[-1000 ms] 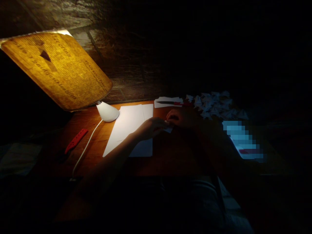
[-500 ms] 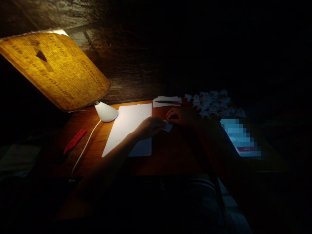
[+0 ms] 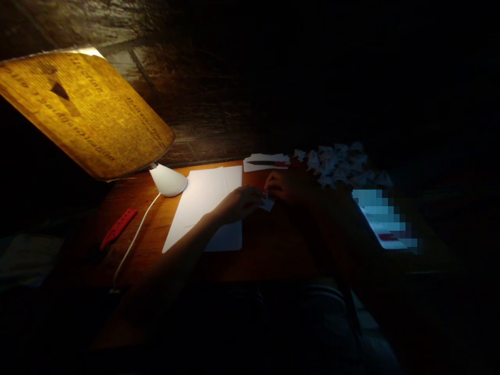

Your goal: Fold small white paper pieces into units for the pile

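Between my hands, over the wooden table, is a small folded piece of white paper (image 3: pixel 267 204). My left hand (image 3: pixel 242 203) comes in over the paper sheets and pinches the piece's left side with closed fingers. At its right upper edge, the curled fingers of my right hand (image 3: pixel 278 186) grip it too. Darkness hides most of the right forearm and the exact finger contacts. Under my left forearm lies a stack of white paper sheets (image 3: pixel 207 192). Beyond my hands, a knife (image 3: pixel 262 163) with a dark blade and red handle rests on smaller white paper pieces (image 3: pixel 255 157).
A lit lamp with a printed yellow shade (image 3: pixel 89 114), white base (image 3: pixel 167 179) and cord (image 3: pixel 135 239) stands left. A red-handled tool (image 3: pixel 119 227) lies near it. Several folded paper pieces (image 3: pixel 338 164) are heaped at back right, behind a glowing phone-like screen (image 3: pixel 375 224).
My right fingers have curled lower and closer around the small folded paper. My left hand stays nearly in place. The whole view has shifted slightly.
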The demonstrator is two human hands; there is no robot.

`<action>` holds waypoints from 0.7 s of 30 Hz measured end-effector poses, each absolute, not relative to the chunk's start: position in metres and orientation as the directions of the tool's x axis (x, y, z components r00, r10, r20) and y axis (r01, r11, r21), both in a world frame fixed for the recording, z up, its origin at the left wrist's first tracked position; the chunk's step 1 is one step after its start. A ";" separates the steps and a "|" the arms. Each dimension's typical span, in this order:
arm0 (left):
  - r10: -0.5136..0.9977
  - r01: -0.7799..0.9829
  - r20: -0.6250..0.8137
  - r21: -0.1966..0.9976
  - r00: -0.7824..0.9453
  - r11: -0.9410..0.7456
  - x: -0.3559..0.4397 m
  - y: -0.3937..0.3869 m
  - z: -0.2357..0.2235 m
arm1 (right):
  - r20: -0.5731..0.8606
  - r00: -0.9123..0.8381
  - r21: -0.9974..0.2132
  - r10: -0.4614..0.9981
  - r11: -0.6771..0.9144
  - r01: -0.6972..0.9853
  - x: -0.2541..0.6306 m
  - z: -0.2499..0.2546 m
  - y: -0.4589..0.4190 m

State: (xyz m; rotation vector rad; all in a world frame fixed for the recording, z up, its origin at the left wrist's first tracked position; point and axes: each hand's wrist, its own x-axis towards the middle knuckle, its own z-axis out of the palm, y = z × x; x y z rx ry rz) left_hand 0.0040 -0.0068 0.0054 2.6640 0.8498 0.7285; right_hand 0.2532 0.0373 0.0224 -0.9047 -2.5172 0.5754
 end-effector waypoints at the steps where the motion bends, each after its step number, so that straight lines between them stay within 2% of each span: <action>1: 0.601 0.472 0.381 0.382 0.703 -0.794 0.004 -0.008 0.007 | 0.223 -0.713 -0.499 0.665 0.706 0.503 0.252 0.021 0.038; 8: 0.607 0.463 0.383 0.406 0.696 -0.788 0.005 -0.008 0.009 | 0.217 -0.689 -0.455 0.691 0.696 0.555 0.243 0.008 0.044; 21: 0.598 0.493 0.362 0.346 0.715 -0.798 0.005 -0.011 0.015 | 0.228 -0.618 -0.531 0.752 0.628 0.569 0.243 0.009 0.041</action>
